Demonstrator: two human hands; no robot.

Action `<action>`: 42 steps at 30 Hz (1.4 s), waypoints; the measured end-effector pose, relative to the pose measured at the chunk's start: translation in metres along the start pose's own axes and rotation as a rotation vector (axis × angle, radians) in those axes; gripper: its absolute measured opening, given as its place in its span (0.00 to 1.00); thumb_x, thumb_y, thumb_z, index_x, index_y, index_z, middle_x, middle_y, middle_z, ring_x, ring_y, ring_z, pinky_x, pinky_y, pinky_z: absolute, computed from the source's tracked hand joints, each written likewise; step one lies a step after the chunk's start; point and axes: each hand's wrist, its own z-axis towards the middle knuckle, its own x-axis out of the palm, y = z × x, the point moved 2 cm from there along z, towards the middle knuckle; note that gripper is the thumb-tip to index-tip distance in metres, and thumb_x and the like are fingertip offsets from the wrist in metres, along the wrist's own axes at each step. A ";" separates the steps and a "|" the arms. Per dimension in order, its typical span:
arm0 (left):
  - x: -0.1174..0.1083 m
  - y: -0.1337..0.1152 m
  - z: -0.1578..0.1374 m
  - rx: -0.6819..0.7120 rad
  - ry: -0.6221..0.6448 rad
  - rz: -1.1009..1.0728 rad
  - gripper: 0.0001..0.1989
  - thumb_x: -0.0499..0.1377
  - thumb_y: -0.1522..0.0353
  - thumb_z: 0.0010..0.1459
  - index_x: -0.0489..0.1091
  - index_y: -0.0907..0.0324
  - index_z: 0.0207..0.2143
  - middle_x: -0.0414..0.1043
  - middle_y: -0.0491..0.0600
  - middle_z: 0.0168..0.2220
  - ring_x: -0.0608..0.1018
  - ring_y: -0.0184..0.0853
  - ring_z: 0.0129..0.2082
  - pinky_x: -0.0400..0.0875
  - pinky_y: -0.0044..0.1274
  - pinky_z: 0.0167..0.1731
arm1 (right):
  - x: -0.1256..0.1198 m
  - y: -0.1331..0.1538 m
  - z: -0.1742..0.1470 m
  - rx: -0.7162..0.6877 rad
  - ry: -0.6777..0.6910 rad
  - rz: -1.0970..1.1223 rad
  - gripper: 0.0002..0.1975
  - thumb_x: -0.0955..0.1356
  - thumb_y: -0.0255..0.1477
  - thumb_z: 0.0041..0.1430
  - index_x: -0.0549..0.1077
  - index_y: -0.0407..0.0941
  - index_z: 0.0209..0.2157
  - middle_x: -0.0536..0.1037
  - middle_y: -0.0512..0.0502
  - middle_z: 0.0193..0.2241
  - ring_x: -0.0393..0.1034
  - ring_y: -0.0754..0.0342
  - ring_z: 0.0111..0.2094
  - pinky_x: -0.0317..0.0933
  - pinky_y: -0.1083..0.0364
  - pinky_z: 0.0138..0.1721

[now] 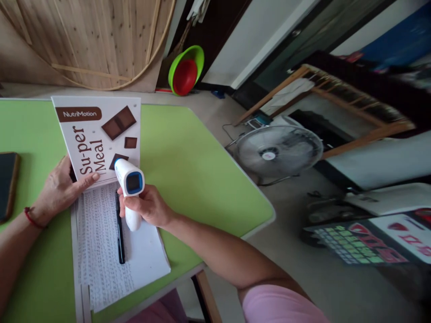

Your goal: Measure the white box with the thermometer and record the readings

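Observation:
In my left hand (63,184) is a white box (76,143) with brown lettering and pictures of chocolate pieces, tilted up over the green table (175,157). The thumb presses on its front near the lower edge; the other fingers are hidden behind it. My right hand (150,206) is wrapped round the handle of a white infrared thermometer (129,172) with a blue-rimmed dark screen. The thermometer points at the box front, close to it; whether they touch I cannot tell. Below both hands lie handwritten sheets (104,251), with a black pen (120,242) on top.
A phone (8,184) lies at the table's left edge. Beyond the table stand a floor fan (279,148), a wooden rack (363,107), and green (198,56) and red (184,77) basins. A large round wooden board (97,40) leans at the back.

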 end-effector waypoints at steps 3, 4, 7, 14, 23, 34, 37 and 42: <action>0.000 0.000 0.001 -0.001 -0.003 0.007 0.30 0.55 0.40 0.48 0.65 0.57 0.37 0.73 0.54 0.38 0.75 0.47 0.37 0.71 0.35 0.34 | 0.000 0.000 0.000 0.009 -0.001 0.009 0.20 0.74 0.43 0.46 0.71 0.44 0.33 0.75 0.50 0.20 0.69 0.56 0.22 0.62 0.54 0.26; 0.000 0.000 0.001 0.000 -0.001 0.007 0.30 0.55 0.41 0.48 0.65 0.57 0.37 0.73 0.54 0.38 0.75 0.47 0.37 0.71 0.35 0.35 | 0.001 0.000 0.000 0.013 0.000 0.013 0.20 0.74 0.43 0.46 0.71 0.44 0.34 0.75 0.50 0.20 0.68 0.56 0.22 0.62 0.54 0.26; 0.001 0.000 0.001 -0.014 0.003 0.008 0.30 0.56 0.41 0.48 0.65 0.57 0.38 0.73 0.55 0.39 0.75 0.48 0.37 0.70 0.36 0.36 | 0.001 0.001 0.000 0.021 0.000 0.017 0.19 0.74 0.43 0.46 0.71 0.45 0.34 0.75 0.52 0.20 0.69 0.56 0.22 0.63 0.53 0.27; 0.000 -0.002 0.000 -0.049 0.010 -0.012 0.33 0.55 0.40 0.46 0.65 0.58 0.39 0.73 0.57 0.40 0.76 0.51 0.39 0.71 0.39 0.37 | 0.003 0.007 -0.001 0.028 0.023 0.017 0.19 0.75 0.40 0.44 0.70 0.44 0.34 0.75 0.51 0.22 0.70 0.56 0.24 0.64 0.52 0.30; 0.000 -0.005 -0.003 0.014 0.043 -0.022 0.30 0.56 0.43 0.52 0.65 0.59 0.42 0.72 0.55 0.45 0.75 0.46 0.42 0.71 0.37 0.43 | 0.001 0.007 -0.004 0.011 0.017 0.026 0.16 0.76 0.38 0.44 0.70 0.44 0.29 0.76 0.50 0.22 0.70 0.56 0.24 0.64 0.53 0.29; 0.004 -0.002 -0.004 0.054 0.028 -0.081 0.32 0.57 0.42 0.51 0.65 0.58 0.45 0.72 0.57 0.46 0.75 0.49 0.46 0.71 0.43 0.47 | 0.002 0.007 -0.008 0.010 -0.002 0.037 0.19 0.76 0.39 0.44 0.71 0.45 0.34 0.75 0.53 0.24 0.71 0.57 0.24 0.67 0.53 0.29; 0.005 -0.002 -0.005 0.058 0.034 -0.094 0.32 0.57 0.42 0.52 0.65 0.57 0.47 0.71 0.57 0.47 0.75 0.49 0.46 0.71 0.43 0.46 | 0.003 0.009 -0.009 0.002 0.004 0.030 0.19 0.76 0.39 0.44 0.71 0.44 0.34 0.75 0.52 0.22 0.71 0.57 0.23 0.67 0.53 0.28; 0.005 -0.004 -0.004 0.065 0.015 -0.104 0.31 0.59 0.42 0.51 0.67 0.58 0.44 0.72 0.56 0.46 0.75 0.49 0.45 0.71 0.42 0.46 | 0.003 0.014 -0.014 0.010 -0.046 0.024 0.17 0.77 0.37 0.41 0.70 0.44 0.29 0.73 0.54 0.19 0.71 0.56 0.19 0.65 0.56 0.21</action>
